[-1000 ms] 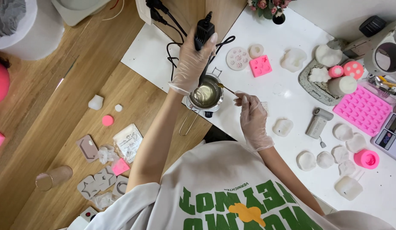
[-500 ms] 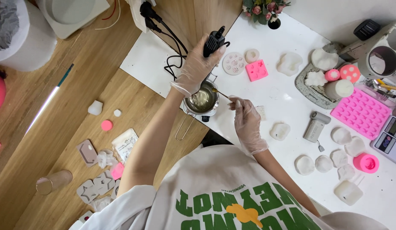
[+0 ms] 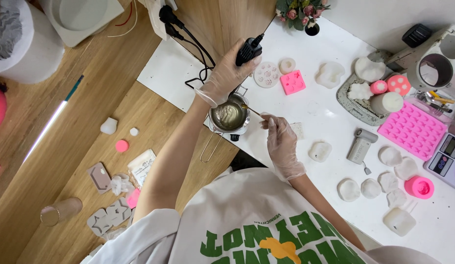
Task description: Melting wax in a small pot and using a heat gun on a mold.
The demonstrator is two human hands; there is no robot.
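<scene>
The gloved left hand point(image 3: 226, 76) is wrapped tight around the black handle of a corded tool point(image 3: 248, 49), whose lower end dips into the small metal pot point(image 3: 230, 116) just below that fist. The pot holds a pale liquid and sits at the white table's point(image 3: 315, 105) edge, its wire handle point(image 3: 210, 148) sticking out over the wood. The gloved right hand point(image 3: 281, 144) pinches a thin stick point(image 3: 251, 110) between its fingertips; the stick's far tip reaches over the pot's rim. Beyond that hand lies a pink mould point(image 3: 292, 81).
</scene>
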